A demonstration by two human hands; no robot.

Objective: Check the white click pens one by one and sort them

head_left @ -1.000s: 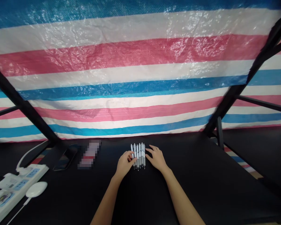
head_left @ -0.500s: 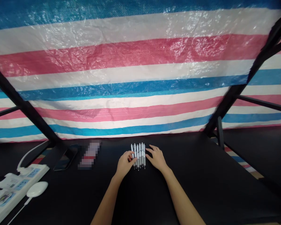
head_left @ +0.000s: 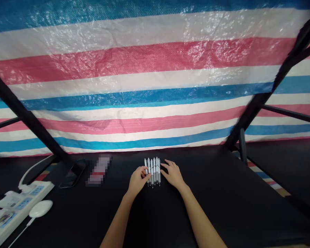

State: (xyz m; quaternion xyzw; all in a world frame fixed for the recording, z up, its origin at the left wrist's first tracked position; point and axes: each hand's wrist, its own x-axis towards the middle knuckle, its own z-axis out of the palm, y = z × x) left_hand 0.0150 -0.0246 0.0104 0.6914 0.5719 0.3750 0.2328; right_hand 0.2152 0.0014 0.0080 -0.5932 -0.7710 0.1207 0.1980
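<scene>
Several white and grey pens (head_left: 154,171) lie side by side in a row on the black table (head_left: 155,213), their clicker ends away from me. My left hand (head_left: 138,178) is at the row's left edge, its thumb and fingers closed round the leftmost pen. At the right edge is my right hand (head_left: 173,174), its fingers apart and its fingertips at or close to the rightmost pen; whether they touch it is too small to tell. Nothing is held in my right hand.
A dark phone (head_left: 72,175) and a pixelated item (head_left: 99,170) lie to the left. Nearer are a white power strip (head_left: 23,206) and a round white charger (head_left: 41,208) with its cable. Black frame bars (head_left: 255,103) flank a striped sheet (head_left: 155,82) behind the table.
</scene>
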